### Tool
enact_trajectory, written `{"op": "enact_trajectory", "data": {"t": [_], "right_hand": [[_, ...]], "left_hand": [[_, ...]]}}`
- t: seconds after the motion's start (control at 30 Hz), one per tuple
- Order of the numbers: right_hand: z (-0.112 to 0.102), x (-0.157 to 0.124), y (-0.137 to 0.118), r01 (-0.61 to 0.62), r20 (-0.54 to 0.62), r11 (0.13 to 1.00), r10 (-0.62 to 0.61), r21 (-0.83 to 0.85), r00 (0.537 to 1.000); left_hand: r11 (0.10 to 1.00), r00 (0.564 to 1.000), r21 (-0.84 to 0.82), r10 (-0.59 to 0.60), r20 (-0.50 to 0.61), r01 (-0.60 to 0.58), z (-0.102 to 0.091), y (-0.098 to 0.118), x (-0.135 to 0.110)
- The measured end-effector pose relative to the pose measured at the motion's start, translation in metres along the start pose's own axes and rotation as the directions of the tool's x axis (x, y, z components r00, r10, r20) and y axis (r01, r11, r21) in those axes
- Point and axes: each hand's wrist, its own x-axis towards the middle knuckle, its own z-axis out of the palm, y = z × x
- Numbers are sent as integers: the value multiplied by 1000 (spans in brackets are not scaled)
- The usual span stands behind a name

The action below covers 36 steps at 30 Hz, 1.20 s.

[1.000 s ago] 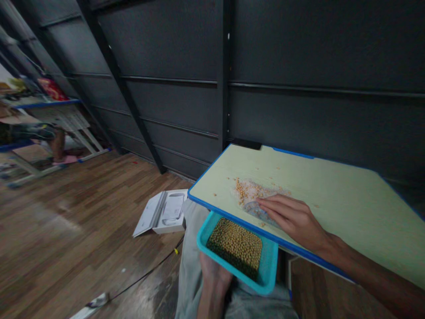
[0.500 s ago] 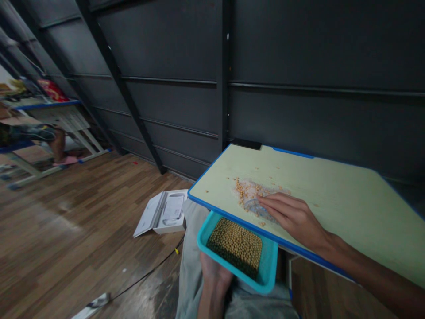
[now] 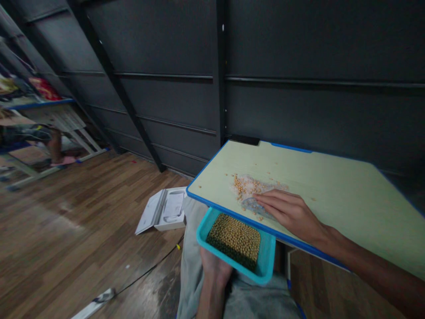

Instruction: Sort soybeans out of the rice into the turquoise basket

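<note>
The right hand (image 3: 292,215) lies palm down on the pale green desk (image 3: 338,195), its forearm stretched in from the near right corner. The fingers are straight and pressed together, pointing left, with their tips resting on a clear plastic bag (image 3: 254,204) that lies flat near the desk's near edge. Loose yellow beans (image 3: 239,185) are scattered on and around the bag, just left of the fingertips and a little farther away.

The left hand (image 3: 215,271) is below the desk, on the person's lap, its forearm rising from the bottom edge. It touches the near left underside of a teal tray (image 3: 267,261) filled with yellow beans; the tray hides its fingers, so I cannot tell their state. The tray sits just under the desk's blue edge, directly beneath the bag.

On the wooden floor (image 3: 66,221) to the left lies an open white box (image 3: 164,212).
</note>
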Motion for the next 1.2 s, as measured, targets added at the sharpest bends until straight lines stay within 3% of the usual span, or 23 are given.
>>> {"op": "enact_trajectory", "data": {"t": [0.33,1.2], "right_hand": [[2,0,-2,33,-12,999,-33,15,999],[5,-1,-3,46,33,999,-46,19,998]], "left_hand": [[1000,999,-22,-20,45,21,-1,0,-2],[1000,1000,-30,4,4,-4,1,0,-2]]}}
